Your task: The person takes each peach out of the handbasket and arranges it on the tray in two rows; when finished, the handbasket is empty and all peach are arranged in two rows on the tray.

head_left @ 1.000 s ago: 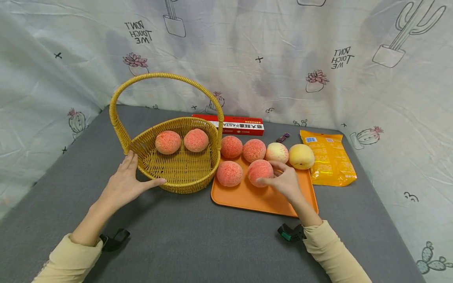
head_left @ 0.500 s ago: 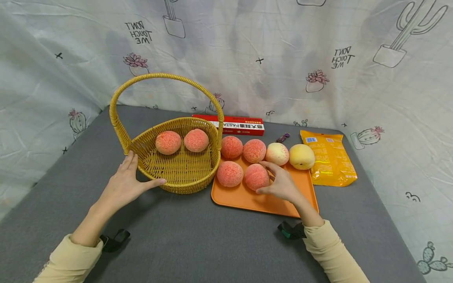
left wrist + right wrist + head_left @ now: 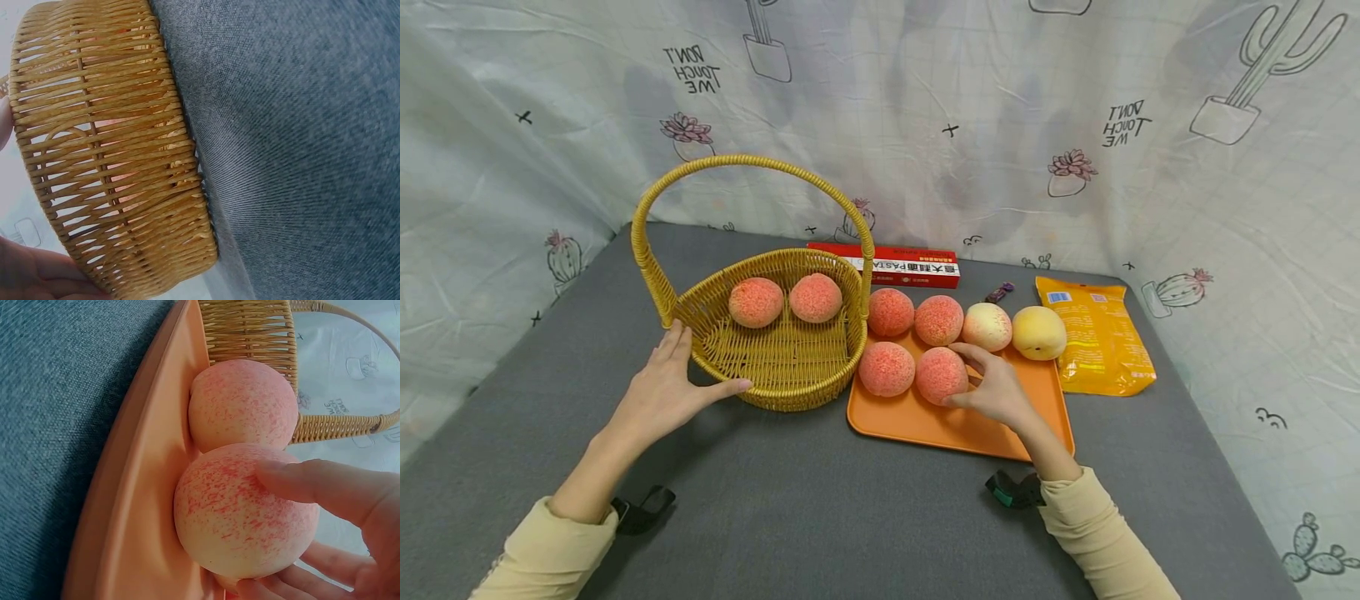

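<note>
My right hand (image 3: 1000,390) holds a pink peach (image 3: 942,377) from its right side, thumb in front and fingers behind. That peach sits on the orange tray (image 3: 917,427), against another pink peach (image 3: 886,369) to its left. In the right wrist view, the thumb lies on the upper side of the held peach (image 3: 240,515). My left hand (image 3: 662,387) spreads its straight fingers and thumb against the near left rim of a yellow wicker basket (image 3: 790,400). Two pink peaches (image 3: 756,302) lie inside the basket. Its woven wall (image 3: 112,156) fills much of the left wrist view.
Behind the held peach, a row has two pink peaches (image 3: 938,320), a pale peach (image 3: 987,326) and a yellow one (image 3: 1039,332). A red pasta box (image 3: 917,267) and a small purple-wrapped candy (image 3: 1000,292) lie behind. An orange packet (image 3: 1097,337) lies to the right.
The held peach has shifted slightly left and toward the near side, with my right hand moving along, and now meets the peach beside it. The left hand and basket have stayed put.
</note>
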A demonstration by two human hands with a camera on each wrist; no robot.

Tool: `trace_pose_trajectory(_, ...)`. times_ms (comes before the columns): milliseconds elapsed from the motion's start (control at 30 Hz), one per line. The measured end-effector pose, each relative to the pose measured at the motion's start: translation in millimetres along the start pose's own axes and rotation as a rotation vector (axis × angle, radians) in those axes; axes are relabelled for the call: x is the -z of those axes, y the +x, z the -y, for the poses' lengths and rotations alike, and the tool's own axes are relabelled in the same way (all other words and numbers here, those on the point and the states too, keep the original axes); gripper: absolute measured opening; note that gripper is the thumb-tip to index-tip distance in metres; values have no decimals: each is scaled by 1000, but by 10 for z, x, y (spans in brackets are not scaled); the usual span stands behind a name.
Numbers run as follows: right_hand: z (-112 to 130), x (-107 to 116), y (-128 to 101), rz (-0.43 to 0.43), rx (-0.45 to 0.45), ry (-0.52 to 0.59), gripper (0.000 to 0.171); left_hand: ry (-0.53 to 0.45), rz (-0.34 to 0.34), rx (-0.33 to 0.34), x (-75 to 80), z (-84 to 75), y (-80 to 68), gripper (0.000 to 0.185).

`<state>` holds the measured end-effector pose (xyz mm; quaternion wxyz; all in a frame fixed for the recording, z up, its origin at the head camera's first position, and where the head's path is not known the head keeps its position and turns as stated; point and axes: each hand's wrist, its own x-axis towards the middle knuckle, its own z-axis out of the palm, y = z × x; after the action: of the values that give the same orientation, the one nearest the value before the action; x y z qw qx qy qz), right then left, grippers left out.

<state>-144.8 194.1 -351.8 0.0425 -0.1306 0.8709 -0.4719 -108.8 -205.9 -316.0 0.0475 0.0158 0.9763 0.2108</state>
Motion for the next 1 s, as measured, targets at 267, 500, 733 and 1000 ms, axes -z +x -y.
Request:
trace_pose_trajectory(267, 65, 31, 33, 13, -21, 1, 70, -3, -6, -6, 3, 4, -9, 114)
trace_pose_trajectory(500, 279, 47, 85, -5, -7, 46, 66, -6, -1, 1, -1, 2, -12, 115)
trace_pose_trajectory(733, 487, -69, 156, 48, 40, 87, 63, -6, -2, -2, -2, 11, -16, 115)
trace_pose_trajectory(1000, 702, -268, 244, 105, 93, 52, 60, -9, 8, 14, 1, 6, -19, 116)
